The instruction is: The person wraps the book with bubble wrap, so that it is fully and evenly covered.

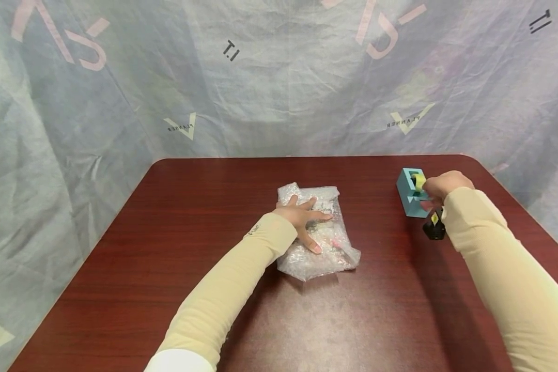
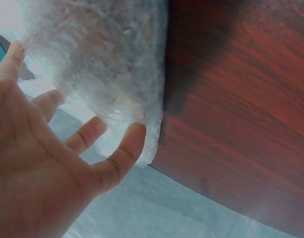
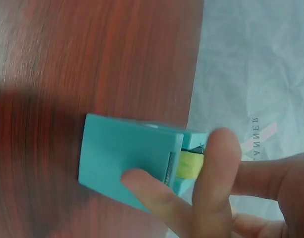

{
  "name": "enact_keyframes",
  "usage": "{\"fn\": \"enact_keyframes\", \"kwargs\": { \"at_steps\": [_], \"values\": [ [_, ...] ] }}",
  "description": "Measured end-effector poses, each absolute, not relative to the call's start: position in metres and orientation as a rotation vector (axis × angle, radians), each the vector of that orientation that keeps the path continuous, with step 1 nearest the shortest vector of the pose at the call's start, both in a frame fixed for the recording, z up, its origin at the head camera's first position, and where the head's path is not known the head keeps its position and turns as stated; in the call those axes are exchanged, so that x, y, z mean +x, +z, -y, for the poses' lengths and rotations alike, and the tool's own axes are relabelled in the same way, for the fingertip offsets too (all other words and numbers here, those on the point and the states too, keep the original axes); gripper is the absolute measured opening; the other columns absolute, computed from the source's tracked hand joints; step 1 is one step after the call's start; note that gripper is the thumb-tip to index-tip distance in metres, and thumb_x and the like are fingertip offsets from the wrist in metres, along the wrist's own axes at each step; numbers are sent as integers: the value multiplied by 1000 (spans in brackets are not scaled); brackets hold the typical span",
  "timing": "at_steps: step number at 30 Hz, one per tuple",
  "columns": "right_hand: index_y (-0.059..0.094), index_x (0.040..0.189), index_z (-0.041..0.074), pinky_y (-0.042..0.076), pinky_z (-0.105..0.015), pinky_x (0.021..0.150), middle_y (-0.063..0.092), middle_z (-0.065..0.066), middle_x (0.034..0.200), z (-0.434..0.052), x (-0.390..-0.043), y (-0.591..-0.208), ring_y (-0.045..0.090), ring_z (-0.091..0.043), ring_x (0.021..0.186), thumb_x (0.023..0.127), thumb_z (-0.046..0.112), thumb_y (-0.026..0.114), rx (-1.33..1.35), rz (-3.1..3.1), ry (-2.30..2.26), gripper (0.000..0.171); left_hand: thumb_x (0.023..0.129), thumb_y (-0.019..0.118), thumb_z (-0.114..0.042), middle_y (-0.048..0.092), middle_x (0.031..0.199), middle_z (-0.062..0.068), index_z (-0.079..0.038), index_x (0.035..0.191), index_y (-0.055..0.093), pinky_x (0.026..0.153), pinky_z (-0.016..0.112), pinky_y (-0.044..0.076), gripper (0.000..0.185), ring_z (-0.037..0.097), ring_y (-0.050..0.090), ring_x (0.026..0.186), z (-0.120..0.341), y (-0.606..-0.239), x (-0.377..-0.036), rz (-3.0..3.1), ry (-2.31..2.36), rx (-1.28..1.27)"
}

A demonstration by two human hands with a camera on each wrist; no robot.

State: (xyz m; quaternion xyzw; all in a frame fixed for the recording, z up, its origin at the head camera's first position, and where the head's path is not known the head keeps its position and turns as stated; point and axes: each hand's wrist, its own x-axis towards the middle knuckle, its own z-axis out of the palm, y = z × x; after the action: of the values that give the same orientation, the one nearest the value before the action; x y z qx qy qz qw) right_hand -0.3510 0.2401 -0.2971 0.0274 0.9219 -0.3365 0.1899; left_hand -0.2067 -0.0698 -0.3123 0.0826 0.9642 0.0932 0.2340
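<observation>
A flat bundle in clear bubble wrap (image 1: 321, 263) lies on the dark red table. My left hand (image 1: 302, 217) rests on it palm down with its fingers spread; in the left wrist view those fingers reach across the crinkled wrap (image 2: 107, 64). At the right, my right hand (image 1: 446, 186) is at a light blue tape dispenser (image 1: 406, 196). In the right wrist view one fingertip (image 3: 137, 181) overlaps the dispenser's front face near the toothed cutter. Another finger stands beside the yellow tape roll (image 3: 190, 164). I cannot tell whether the fingers pinch the tape's end.
A small black object with a yellow mark (image 1: 434, 226) shows below the right hand and partly behind the sleeve. A grey printed cloth (image 1: 279, 93) hangs behind the table (image 1: 190, 206) and along its sides.
</observation>
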Motion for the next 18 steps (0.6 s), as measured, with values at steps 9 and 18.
{"fn": "enact_keyframes", "kwargs": {
  "at_steps": [9,18],
  "values": [
    [35,144,-21,50,-26,57,68,1,56,-236,-347,-298,70,-9,57,94,23,52,226,-2575,-1096,69,84,81,-48,3,171,3,-42,160,30,119,66,5,92,41,-8,154,70,-313,-207,-2646,251,227],
    [53,118,-18,41,-26,52,66,2,52,-236,-345,-300,62,-6,52,94,23,52,234,-2546,-1190,48,83,81,-48,3,171,3,-42,160,30,119,66,5,92,41,-8,154,71,-313,-207,-2649,252,225]
  ]
}}
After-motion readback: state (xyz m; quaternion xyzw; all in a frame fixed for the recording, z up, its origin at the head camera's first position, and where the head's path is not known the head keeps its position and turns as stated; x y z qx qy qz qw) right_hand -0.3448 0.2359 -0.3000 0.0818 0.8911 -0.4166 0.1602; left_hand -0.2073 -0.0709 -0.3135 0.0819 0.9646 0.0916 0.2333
